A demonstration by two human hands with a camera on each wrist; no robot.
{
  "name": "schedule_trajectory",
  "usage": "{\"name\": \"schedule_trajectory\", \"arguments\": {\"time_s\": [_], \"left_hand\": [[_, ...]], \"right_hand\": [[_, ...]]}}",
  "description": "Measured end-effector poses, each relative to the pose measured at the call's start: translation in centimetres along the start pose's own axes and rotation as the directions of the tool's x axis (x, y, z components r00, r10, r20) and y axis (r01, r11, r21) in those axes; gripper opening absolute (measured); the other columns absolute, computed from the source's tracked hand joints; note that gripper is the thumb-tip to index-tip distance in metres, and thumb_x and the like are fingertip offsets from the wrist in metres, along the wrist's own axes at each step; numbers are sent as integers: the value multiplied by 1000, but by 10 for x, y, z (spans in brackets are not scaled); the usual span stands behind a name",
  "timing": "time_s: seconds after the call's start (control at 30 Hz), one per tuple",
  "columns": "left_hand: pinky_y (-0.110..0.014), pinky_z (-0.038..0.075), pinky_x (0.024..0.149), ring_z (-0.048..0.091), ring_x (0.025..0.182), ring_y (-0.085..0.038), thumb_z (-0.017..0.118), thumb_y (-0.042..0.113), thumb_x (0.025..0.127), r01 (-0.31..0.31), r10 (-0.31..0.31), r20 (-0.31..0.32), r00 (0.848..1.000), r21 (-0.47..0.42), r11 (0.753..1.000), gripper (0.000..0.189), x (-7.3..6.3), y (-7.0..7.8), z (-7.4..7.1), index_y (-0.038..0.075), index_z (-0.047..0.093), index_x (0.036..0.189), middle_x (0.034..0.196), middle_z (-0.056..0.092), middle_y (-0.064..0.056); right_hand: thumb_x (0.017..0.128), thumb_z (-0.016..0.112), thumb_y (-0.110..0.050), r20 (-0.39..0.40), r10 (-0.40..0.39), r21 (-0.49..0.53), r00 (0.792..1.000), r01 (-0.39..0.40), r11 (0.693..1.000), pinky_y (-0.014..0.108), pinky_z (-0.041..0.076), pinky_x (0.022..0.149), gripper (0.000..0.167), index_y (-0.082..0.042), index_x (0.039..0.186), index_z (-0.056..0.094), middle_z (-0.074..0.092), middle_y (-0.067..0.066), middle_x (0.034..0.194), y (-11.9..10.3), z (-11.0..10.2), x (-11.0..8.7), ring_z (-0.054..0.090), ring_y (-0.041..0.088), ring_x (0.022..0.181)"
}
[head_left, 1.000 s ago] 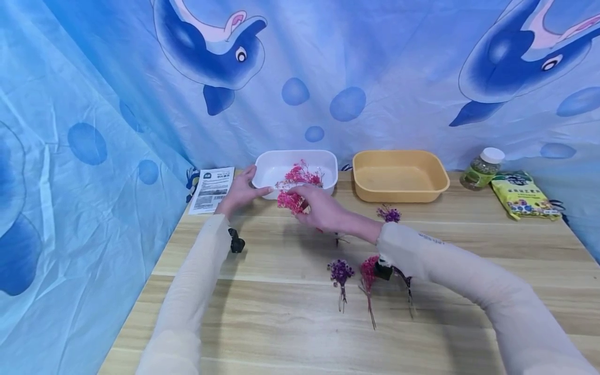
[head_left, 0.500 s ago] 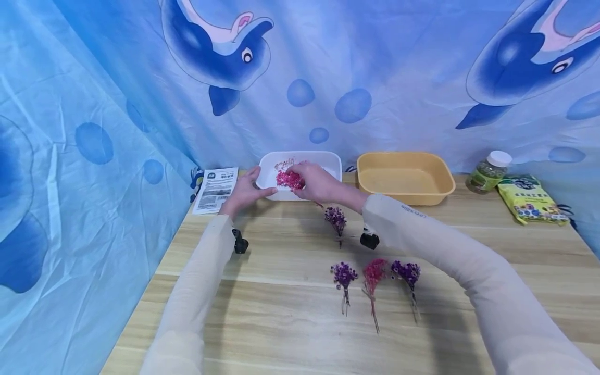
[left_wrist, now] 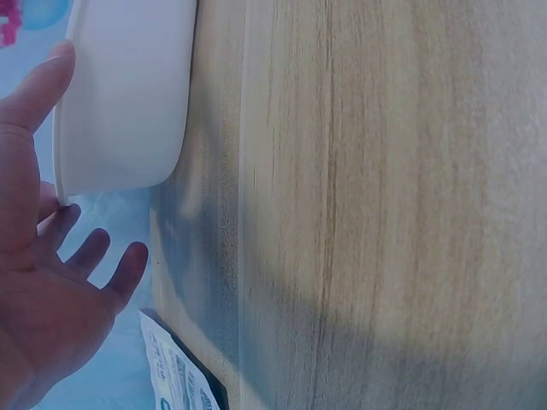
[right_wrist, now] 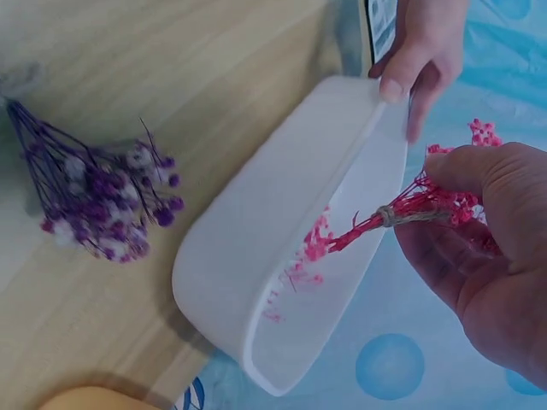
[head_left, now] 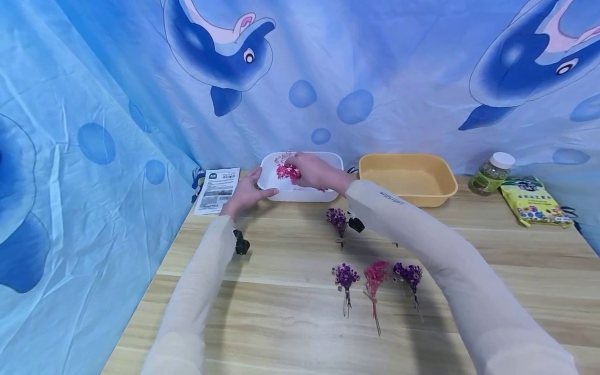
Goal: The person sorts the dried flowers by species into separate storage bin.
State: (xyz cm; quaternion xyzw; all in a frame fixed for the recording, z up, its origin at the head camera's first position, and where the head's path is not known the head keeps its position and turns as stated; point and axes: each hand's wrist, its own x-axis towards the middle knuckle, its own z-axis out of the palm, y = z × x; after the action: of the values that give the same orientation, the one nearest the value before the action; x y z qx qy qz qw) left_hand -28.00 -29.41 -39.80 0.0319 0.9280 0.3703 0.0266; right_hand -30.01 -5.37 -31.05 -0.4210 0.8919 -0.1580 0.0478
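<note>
My left hand (head_left: 247,192) holds the left end of the white plastic basin (head_left: 307,196); in the left wrist view its thumb and index finger touch the rim around one corner, the other fingers loosely spread. Over the basin, my right hand (head_left: 316,171) pinches a pink dried-flower bunch (right_wrist: 419,205). Twine binds its stems, visible in the right wrist view. More pink sprigs (right_wrist: 295,275) lie inside the basin, partly hidden by its wall. Just in front of the basin lies a purple dried-flower bunch (head_left: 336,221).
Nearer on the wooden table lie two purple bunches (head_left: 346,277) and a pink one (head_left: 376,276). To the right stand a yellow basin (head_left: 408,200) and a lidded jar (head_left: 492,173), with a yellow packet (head_left: 534,200) beside it. A printed sheet (head_left: 217,191) lies at the left.
My right hand has carried the pink bunch back and slightly left, from the white basin's front rim to over its inside. My left hand stays at the basin's end.
</note>
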Motion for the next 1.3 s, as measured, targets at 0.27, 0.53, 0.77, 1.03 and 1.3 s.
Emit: {"name": "schedule_trajectory", "arguments": {"time_s": [0.27,0.53,0.77,1.03,1.3], "left_hand": [[-42,10,122,9,151,-31,80,45,84,-19,19,-1,1000,8,1000,107,1,-2,-1,0,16,157,165,11,-15],[-42,11,121,9,151,-29,80,45,83,-9,9,-13,1000,-4,1000,107,-2,0,-1,1,17,157,166,12,-14],[-40,10,122,9,151,-29,80,43,84,-22,22,-19,1000,0,1000,105,0,-1,0,0,17,157,165,13,-15],[-39,11,122,10,151,-29,82,42,83,-17,17,-21,1000,-15,1000,106,1,0,0,0,19,156,165,13,-16],[-39,12,121,11,151,-28,81,43,83,-1,1,-23,1000,-8,1000,105,1,0,1,1,19,157,165,13,-14]], "right_hand": [[88,77,-10,55,40,-19,998,-39,999,34,50,95,57,-3,140,55,59,15,127,3,3,17,59,25,106],[85,76,-2,35,74,-16,997,-74,997,37,44,105,57,-4,138,57,58,15,133,7,16,32,56,28,118],[84,79,-7,29,80,-26,996,-79,997,34,45,102,56,-5,136,59,61,12,125,11,25,38,56,24,110],[87,78,-11,26,77,-52,997,-76,996,35,48,96,54,-7,137,59,60,11,119,11,30,40,56,23,103],[88,77,-14,19,83,-61,996,-82,995,35,48,97,56,-8,140,57,59,11,121,12,34,41,55,23,105]]}}
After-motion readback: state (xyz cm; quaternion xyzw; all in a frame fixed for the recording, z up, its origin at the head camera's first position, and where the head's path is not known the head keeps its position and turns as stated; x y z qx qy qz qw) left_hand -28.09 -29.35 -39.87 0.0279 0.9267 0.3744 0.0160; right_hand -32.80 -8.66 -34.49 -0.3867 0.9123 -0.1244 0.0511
